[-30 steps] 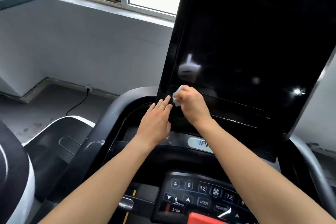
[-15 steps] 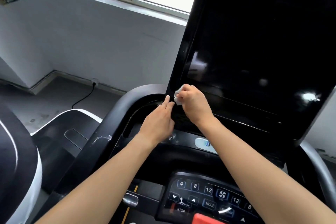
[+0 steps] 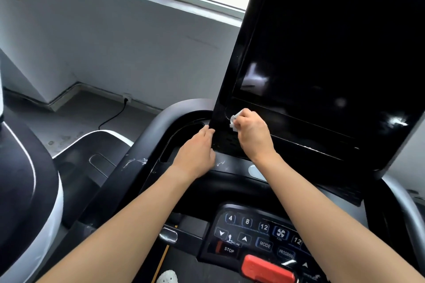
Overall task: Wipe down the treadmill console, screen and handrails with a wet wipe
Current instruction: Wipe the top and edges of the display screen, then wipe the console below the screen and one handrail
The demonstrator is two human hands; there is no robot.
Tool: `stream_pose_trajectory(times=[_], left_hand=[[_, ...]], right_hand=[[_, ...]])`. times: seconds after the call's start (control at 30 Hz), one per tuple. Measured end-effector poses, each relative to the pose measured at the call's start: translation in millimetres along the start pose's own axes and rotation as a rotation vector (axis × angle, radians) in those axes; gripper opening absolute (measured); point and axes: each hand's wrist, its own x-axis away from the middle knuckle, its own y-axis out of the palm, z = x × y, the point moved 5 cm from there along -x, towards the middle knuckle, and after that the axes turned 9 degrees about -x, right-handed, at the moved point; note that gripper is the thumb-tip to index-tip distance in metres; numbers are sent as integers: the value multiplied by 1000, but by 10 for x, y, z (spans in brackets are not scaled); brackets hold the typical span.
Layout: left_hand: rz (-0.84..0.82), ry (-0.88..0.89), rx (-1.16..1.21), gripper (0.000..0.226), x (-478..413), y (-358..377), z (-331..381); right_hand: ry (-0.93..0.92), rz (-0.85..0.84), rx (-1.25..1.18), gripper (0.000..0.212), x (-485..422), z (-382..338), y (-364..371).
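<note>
White and crumpled, the wet wipe (image 3: 234, 122) sits bunched in the right hand (image 3: 253, 135), whose fingers curl round it and press it on the lower left corner of the screen (image 3: 322, 53). It looks soft, light and limp, so it is probably best gripped as a wad. The left hand (image 3: 196, 150), fingers straight and holding nothing, touches the screen's left edge.

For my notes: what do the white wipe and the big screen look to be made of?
Wipe: thin white nonwoven cloth or paper, matte; it bunches softly where it is pinched. Screen: glossy black glass or hard plastic, hard to tell which; it shows sharp bright reflections.
</note>
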Motion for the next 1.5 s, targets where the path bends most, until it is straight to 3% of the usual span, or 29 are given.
stream_pose_trajectory(times=[0.2, 0.33, 0.47, 0.67, 0.9, 1.13, 1.4, 1.5], left_hand=[[11, -103, -254, 41, 273, 100, -119], [-25, -209, -323, 37, 478, 192, -200], [-94, -272, -278, 48, 674, 368, -279], [-54, -244, -268, 54, 777, 480, -305], [-118, -239, -301, 57, 690, 356, -308], [-120, -221, -394, 60, 632, 296, -309], [-79, -237, -376, 66, 628, 276, -371], [-75, -233, -362, 66, 611, 273, -393]], right_hand=[[153, 11, -151, 15, 416, 193, -153], [73, -133, -271, 12, 675, 77, -24], [-55, -290, -84, 12, 942, 82, 246], [-62, -238, -4, 15, 994, 126, 356], [-81, -280, -26, 16, 865, -56, 495], [44, -207, 13, 21, 897, 230, 276], [-138, -378, -97, 20, 745, -241, 734], [-80, -294, -60, 14, 727, -55, 563]])
